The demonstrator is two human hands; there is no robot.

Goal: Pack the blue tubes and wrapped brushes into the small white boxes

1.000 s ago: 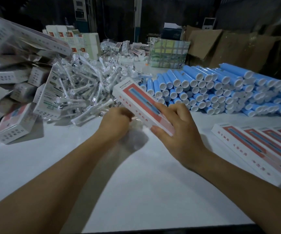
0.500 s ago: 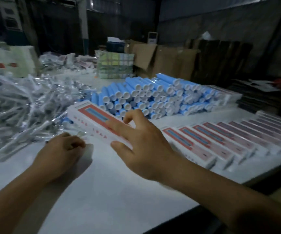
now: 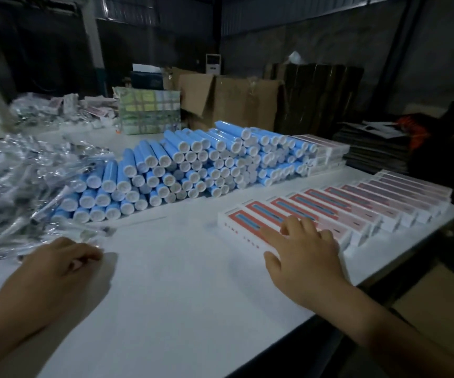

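Head view looked down on a white counter (image 3: pixel 165 282). Right hand (image 3: pixel 306 252) lay flat, fingers straight and spread, pressing the nearest white box (image 3: pixel 243 223) at the left end of a row of boxes (image 3: pixel 356 203) along the counter's right edge; grip open, nothing clasped. Left hand (image 3: pixel 56 264) rested on the counter, fingers loosely curled, at the edge of the wrapped brushes (image 3: pixel 15 186) heaped at left; whether it pinched a wrapper, cannot tell. Blue tubes (image 3: pixel 193 165) were stacked mid-counter, white caps facing the camera, just beside the brush heap. More boxes (image 3: pixel 321 154) were stacked behind the tubes. Cardboard cartons (image 3: pixel 234 99) stood in the dim background.
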